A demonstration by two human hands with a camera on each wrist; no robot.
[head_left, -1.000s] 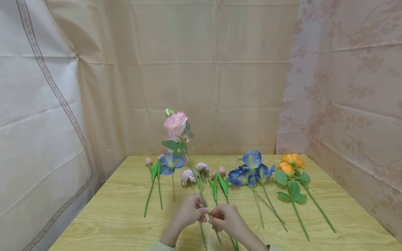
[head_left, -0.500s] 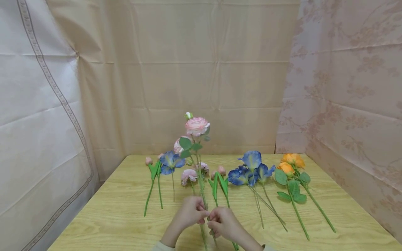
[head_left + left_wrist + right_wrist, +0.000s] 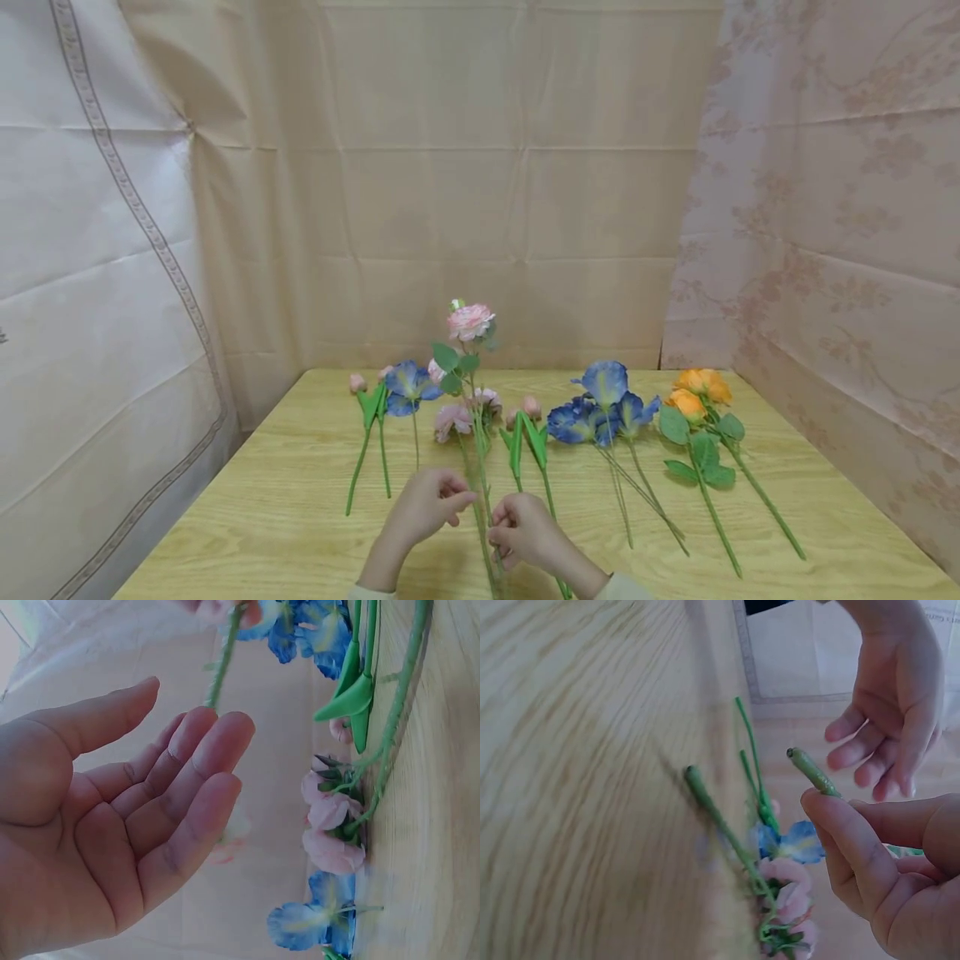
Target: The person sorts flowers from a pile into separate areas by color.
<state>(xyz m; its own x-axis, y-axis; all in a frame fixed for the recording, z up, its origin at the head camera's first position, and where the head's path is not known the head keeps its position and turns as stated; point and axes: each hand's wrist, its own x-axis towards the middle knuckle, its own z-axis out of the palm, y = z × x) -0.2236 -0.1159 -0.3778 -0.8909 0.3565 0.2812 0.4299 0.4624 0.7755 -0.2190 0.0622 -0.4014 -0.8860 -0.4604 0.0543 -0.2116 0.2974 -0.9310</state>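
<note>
An artificial pink peony-like flower [image 3: 471, 322] with green leaves stands nearly upright in the head view. My right hand [image 3: 525, 532] pinches its stem low down; in the right wrist view the green stem's cut end [image 3: 808, 769] pokes out past thumb and forefinger. Just left of the stem, my left hand [image 3: 433, 504] has loosely bent fingers and a turned-up palm, with nothing held in the left wrist view. Behind the held stem lies a mauve-pink flower spray [image 3: 453, 421], its stem running toward the table's near edge.
On the wooden table [image 3: 277, 533], pink tulips [image 3: 365, 404] and a blue iris [image 3: 408, 387] lie left. More pink tulips [image 3: 534, 437] lie right of centre, then several blue irises [image 3: 604, 383] and orange roses [image 3: 701, 385]. Fabric curtains [image 3: 495, 183] enclose the back and sides.
The pink flower swung right to nearly upright, then sank lower. My left hand let go of the stem and drew away to the left, while the right hand keeps its pinch.
</note>
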